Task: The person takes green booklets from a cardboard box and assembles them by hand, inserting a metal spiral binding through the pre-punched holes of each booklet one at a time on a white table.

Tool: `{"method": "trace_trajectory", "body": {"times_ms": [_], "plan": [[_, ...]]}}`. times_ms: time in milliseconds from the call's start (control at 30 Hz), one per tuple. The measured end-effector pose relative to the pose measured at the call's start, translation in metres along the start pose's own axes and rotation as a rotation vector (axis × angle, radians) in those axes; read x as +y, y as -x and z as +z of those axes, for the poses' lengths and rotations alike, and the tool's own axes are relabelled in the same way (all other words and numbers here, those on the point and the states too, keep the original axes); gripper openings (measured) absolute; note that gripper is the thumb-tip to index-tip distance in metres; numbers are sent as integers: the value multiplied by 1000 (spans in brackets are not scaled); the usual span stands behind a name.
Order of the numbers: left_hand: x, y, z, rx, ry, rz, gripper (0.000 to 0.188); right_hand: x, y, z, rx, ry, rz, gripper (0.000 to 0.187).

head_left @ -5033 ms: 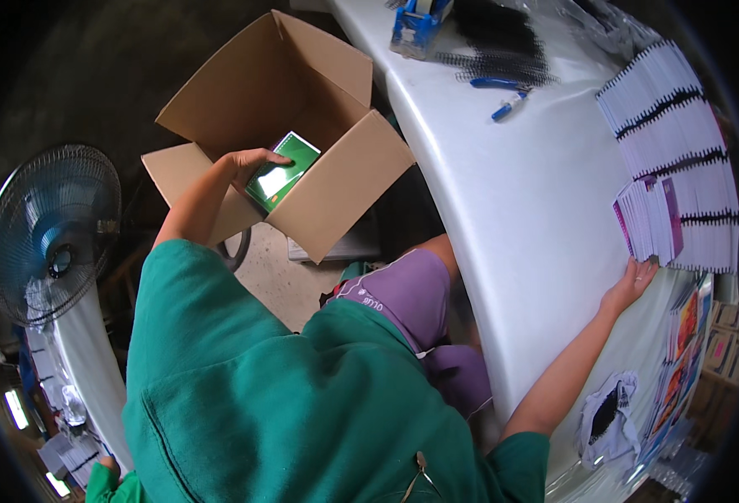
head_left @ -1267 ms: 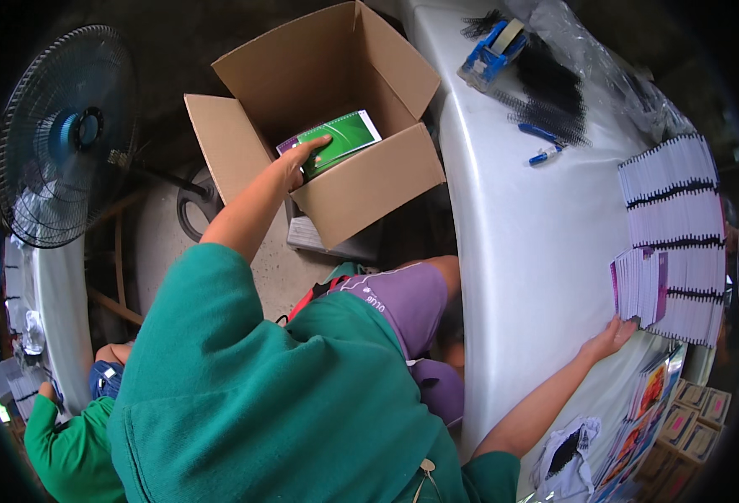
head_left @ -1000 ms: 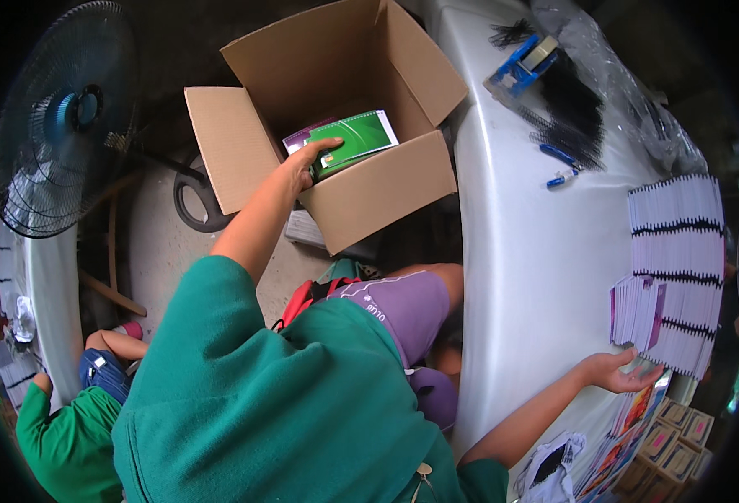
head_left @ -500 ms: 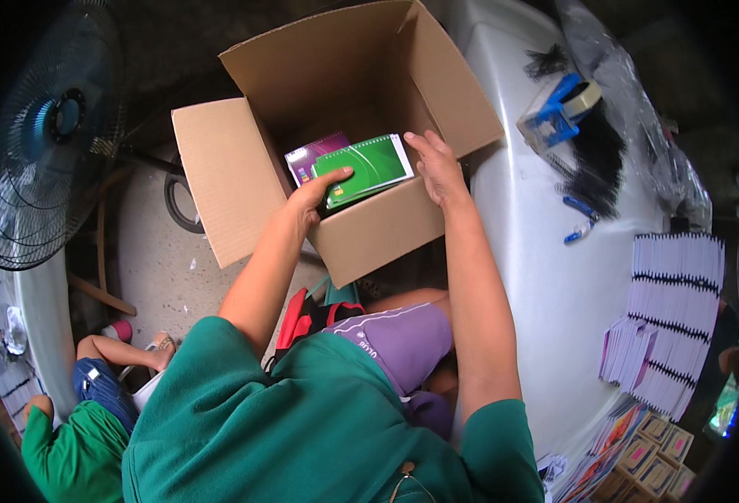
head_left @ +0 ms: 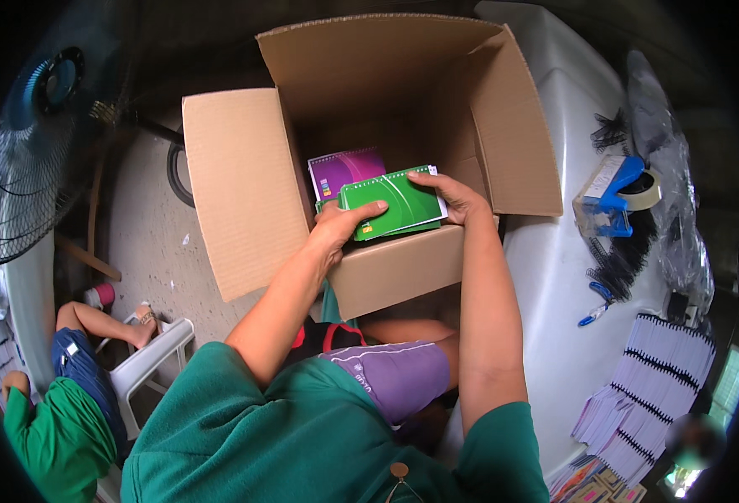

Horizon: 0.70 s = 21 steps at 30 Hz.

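Inside an open cardboard box (head_left: 399, 272), my two hands grip a small stack of green spiral notebooks (head_left: 403, 205). My left hand (head_left: 336, 226) is closed on the near left edge, its thumb lying across the green cover. At the right end my right hand (head_left: 457, 197) closes round the stack, thumb on top near the coil. Behind and to the left of it, a purple notebook (head_left: 344, 168) lies in the box, partly covered by the green ones. The undersides of the stack and most of my fingers are hidden.
On the white table (head_left: 537, 293) to the right are a blue tape dispenser (head_left: 612, 197), loose black coils (head_left: 625, 260), blue-handled cutters (head_left: 597, 303) and rows of bound notebooks (head_left: 658, 377). A fan (head_left: 30, 159) stands at left. Another person in green (head_left: 68, 427) sits lower left, by a white stool (head_left: 147, 356).
My right hand has moved in from the box edge and now grips the green stack's right end. My view has shifted, so the box and table appear displaced.
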State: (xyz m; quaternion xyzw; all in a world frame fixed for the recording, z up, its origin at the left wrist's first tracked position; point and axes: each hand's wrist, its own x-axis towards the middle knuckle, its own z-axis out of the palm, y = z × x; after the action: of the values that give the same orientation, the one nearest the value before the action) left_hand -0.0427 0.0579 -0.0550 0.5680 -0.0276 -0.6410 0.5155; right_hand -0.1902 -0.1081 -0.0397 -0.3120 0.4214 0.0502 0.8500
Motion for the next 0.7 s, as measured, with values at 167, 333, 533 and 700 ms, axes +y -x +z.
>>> {"method": "trace_trajectory", "body": {"times_ms": [167,333,533,700], "plan": [[-7,-5,-2,28,-13,-4,85,5,-1,0,69,-31,-45,52],[-4,2,2,-20,21,-9,67,12,-1,-2,86,109,-147,89],[7,13,7,-110,52,-17,51,5,14,2,5,-2,1,58],[-15,-12,0,184,3,87,74,21,13,1,111,-102,-287,45]]}}
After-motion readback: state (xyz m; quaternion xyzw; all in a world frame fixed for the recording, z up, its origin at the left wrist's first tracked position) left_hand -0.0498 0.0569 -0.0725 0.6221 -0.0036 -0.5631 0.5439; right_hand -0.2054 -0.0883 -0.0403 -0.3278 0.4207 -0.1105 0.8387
